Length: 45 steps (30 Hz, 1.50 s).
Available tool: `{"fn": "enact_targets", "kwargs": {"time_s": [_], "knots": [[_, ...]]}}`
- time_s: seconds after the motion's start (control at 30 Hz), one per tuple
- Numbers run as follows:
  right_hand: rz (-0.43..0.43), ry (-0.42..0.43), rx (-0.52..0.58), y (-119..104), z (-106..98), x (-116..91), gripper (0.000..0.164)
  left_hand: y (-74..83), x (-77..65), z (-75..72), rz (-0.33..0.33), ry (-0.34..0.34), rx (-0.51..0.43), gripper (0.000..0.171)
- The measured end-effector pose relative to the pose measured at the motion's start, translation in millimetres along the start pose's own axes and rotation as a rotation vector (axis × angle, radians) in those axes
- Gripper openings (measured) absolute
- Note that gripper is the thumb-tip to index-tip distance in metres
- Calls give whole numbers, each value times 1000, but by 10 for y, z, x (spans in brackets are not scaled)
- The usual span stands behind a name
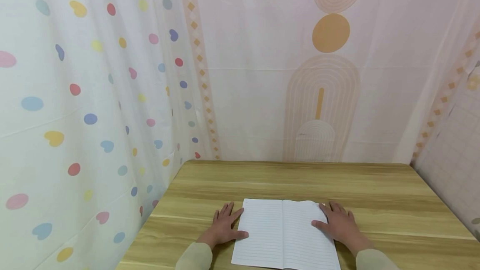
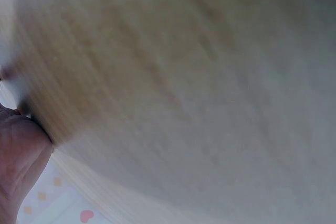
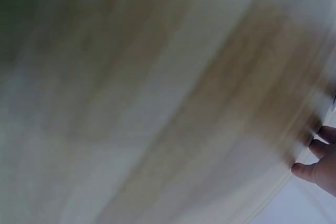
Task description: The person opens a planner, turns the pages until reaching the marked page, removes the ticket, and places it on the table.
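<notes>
An open notebook with blank lined pages lies flat at the near side of the wooden table. My left hand rests at its left edge, fingers spread, with the thumb and index fingertip at the page's margin. On the other side, my right hand lies with its thumb over the right page and its other fingers at the upper right edge and on the wood. In the left wrist view part of the left hand shows at the left border. Fingertips of the right hand touch the surface in the right wrist view.
The wooden table reaches back to a pale curtain with arch patterns. A curtain with coloured dots hangs along the left side. More pale cloth hangs at the right.
</notes>
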State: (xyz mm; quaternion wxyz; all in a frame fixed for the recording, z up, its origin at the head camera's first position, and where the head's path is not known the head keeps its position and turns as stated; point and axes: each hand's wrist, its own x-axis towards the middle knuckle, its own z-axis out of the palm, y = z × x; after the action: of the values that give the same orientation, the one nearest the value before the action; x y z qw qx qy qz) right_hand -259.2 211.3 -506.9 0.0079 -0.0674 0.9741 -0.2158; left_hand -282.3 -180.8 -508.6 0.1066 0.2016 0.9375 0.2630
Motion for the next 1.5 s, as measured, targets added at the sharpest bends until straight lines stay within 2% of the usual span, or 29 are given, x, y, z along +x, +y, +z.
{"fn": "enact_targets", "kwargs": {"time_s": [0.13, 0.33, 0.5, 0.7, 1.03, 1.17, 1.37, 1.43, 1.5], "knots": [[-20, 22, 11, -1, 2, 15, 74, -7, 4, 8, -6, -1, 6, 86], [-52, 80, 47, -40, -22, 38, 48, -10, 4, 13, -4, -6, 18, 86], [-74, 144, 121, -71, -55, 73, 35, -15, 7, 19, -6, -14, 19, 87], [-8, 131, 361, -142, -116, 116, 39, -12, 8, 17, -6, -9, 3, 86], [45, 124, 647, -320, -265, 213, 64, -17, 11, 19, -10, -8, 10, 85], [54, 141, 773, -471, -328, 217, 65, -7, 3, 11, -5, -6, 6, 85], [12, 137, 998, -700, -323, 193, 49, 4, -6, 0, -3, -7, 8, 85], [-33, 116, 998, -755, -273, 184, 47, -1, -4, -2, -2, -6, 10, 85], [-104, 114, 931, -808, -197, 179, 45, -6, 0, -4, 1, -5, 11, 85]]}}
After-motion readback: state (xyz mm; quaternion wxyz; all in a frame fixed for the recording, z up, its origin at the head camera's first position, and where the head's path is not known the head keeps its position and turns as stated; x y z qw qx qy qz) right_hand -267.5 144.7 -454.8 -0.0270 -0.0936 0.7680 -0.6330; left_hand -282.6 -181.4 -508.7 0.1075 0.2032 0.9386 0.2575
